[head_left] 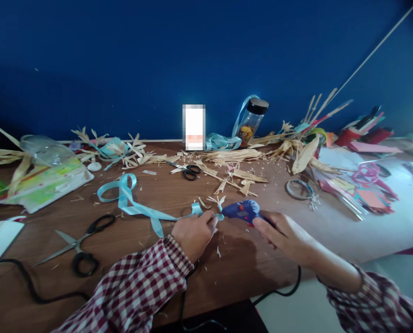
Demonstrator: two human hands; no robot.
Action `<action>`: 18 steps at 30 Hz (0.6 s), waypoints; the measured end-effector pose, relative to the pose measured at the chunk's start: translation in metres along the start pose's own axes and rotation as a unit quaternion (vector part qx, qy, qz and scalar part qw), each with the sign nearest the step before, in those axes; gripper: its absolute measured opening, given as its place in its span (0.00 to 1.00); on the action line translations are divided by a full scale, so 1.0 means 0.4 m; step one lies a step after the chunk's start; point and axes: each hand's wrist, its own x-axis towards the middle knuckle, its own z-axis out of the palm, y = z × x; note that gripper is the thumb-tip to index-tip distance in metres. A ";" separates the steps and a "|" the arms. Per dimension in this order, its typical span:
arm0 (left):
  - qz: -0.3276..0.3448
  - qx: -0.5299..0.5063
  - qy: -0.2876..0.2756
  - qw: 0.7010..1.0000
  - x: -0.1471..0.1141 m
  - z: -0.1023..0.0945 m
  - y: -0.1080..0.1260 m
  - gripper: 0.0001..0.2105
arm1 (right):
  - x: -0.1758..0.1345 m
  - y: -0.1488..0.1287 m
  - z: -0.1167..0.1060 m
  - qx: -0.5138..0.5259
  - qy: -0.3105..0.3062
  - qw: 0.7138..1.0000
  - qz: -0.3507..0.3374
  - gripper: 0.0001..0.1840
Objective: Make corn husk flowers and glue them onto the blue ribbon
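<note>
My right hand (284,236) is closed around the handle of a blue hot glue gun (241,211), which points left and shows a small red light. Its nozzle is at a light blue ribbon (137,208) pinched in my left hand (194,235). From the pinched spot a small pale corn husk flower (220,202) sticks up; whether nozzle and ribbon touch I cannot tell. The rest of the ribbon trails left in loops across the table. Open black-handled scissors (79,245) lie to the left of my left forearm.
Corn husk strips (234,156) litter the back of the brown table (130,286). Smaller scissors (189,172), a leaning jar (253,122) and a blurred white rectangle (194,126) are there too. Coloured paper (373,199) and a ring of tape (299,189) lie right. A black cable (36,296) crosses the front.
</note>
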 end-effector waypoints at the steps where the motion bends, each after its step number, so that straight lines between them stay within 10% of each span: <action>1: 0.010 0.006 -0.003 1.000 0.000 0.001 -0.001 0.14 | 0.000 0.000 0.000 0.000 0.001 1.000 -0.001 0.20; 18: 0.008 -0.012 0.026 1.000 0.007 0.022 -0.014 0.12 | -0.027 0.010 -0.009 -0.016 -0.026 0.999 0.018 0.19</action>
